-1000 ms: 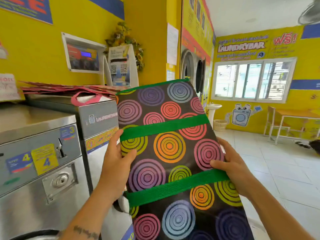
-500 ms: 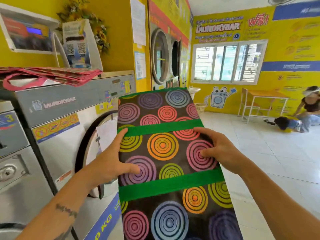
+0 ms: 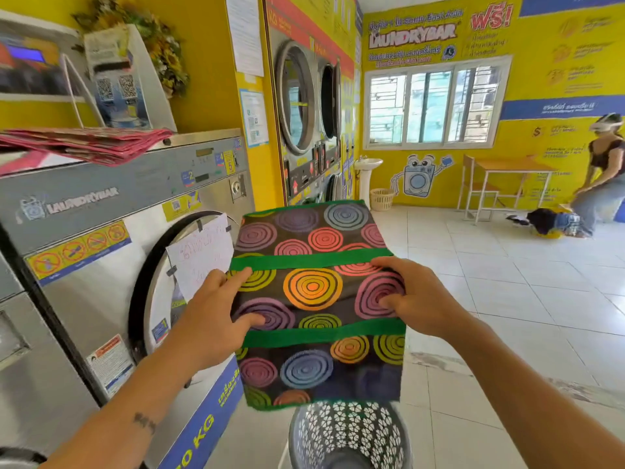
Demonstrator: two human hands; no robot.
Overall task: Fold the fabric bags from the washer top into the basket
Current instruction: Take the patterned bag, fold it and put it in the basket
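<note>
A folded black fabric bag with coloured rings and green straps hangs flat in front of me. My left hand grips its left edge, thumb on top. My right hand grips its right edge. The bag's lower end hangs just above a grey perforated laundry basket on the floor. A stack of pink fabric bags lies on the washer top at the upper left.
Steel washers line the left side, with stacked dryers farther back. A person bends over clothes on the tiled floor at the far right. A small table and a wicker bin stand by the back wall.
The view has turned right and down, away from the washer top. Both hands have lowered the folded bag, and the grey basket has come into view beneath it.
</note>
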